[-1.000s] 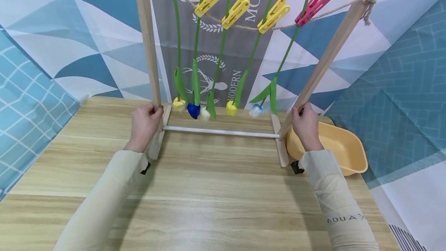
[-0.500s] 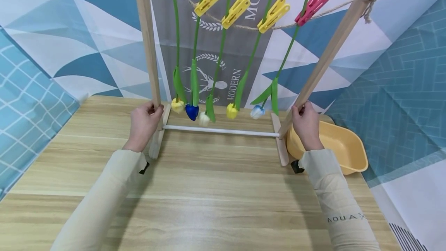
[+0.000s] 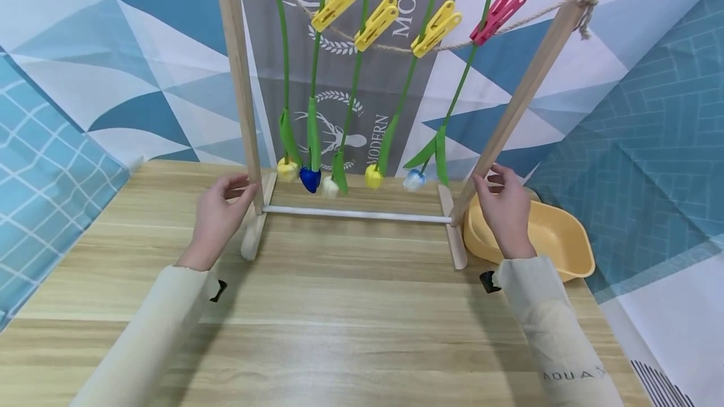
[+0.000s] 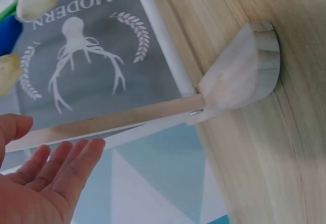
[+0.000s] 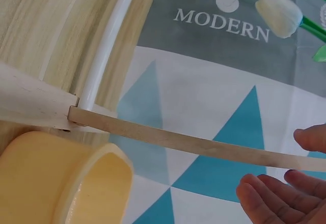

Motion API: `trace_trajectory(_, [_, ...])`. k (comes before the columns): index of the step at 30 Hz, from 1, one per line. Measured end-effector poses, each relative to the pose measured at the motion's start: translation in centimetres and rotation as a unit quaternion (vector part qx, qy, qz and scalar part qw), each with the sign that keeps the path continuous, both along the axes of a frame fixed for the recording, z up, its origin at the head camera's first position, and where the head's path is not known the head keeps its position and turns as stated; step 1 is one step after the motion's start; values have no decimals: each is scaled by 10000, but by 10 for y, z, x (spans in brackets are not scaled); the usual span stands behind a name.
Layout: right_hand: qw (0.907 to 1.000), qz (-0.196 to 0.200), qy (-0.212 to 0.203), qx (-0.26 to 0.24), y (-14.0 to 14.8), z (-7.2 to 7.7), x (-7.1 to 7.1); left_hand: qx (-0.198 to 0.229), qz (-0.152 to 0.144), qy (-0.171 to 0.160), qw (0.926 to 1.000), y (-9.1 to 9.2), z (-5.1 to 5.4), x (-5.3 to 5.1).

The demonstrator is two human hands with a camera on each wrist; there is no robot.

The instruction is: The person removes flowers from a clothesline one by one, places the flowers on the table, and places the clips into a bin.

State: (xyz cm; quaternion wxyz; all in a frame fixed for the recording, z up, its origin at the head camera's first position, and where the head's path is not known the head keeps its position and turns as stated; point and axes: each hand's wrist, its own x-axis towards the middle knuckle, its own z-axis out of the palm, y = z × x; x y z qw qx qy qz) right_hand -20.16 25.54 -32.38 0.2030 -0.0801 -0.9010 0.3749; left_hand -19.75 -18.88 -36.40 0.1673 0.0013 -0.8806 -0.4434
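Note:
A wooden frame stands on the table, its left post (image 3: 240, 74) and right post (image 3: 528, 90) joined low down by a white rod (image 3: 356, 213). My left hand (image 3: 219, 215) is beside the left post; in the left wrist view its thumb and relaxed fingers lie either side of the wood. Likewise, my right hand (image 3: 505, 212) has loose fingers and thumb around the right post without gripping. Between the posts, artificial tulips hang upside down from a twine line (image 3: 543, 17), among them a dark blue tulip (image 3: 310, 179) and a pale blue tulip (image 3: 415, 179). Yellow clothespins (image 3: 377, 24) and red clothespins (image 3: 499, 16) hold their stems.
A yellow plastic basin (image 3: 557, 237) sits just right of the frame's right foot (image 3: 455, 244). Behind the frame, a patterned cloth backdrop (image 3: 164, 49) meets the back edge of the wooden table (image 3: 339, 331).
Both hands have let go of the posts, their fingers loosening. The left hand has shifted left and the right hand slightly right. The frame stays standing; the tulips sway a little.

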Motion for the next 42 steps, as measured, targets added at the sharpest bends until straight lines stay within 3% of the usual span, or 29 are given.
trace_trajectory(5, [9999, -142, -61, -49, 0, 5, 12, -81, 88, 24, 9999, -2, 6, 12])
trace_trajectory(10, [9995, -198, 215, 90, -1, 7, 21, -68, 59, 120, 9999, 1, 14, 20])
trace_trajectory(17, [9981, 201, 530, 244, -20, 17, 32, -1, -18, 341, 9994, 12, 28, 26])
trace_trajectory(25, [9923, 811, 910, 230, -46, 28, 36, 110, 29, 728, 9973, 20, 43, 27])
trace_trajectory(35, [9861, 1415, 872, 73, -74, 39, 31, 460, -41, 906, 9948, 36, 59, 24])
trace_trajectory(42, [9779, 1811, 1040, 89, -93, 49, 28, 740, -181, 1261, 9891, 44, 72, 21])
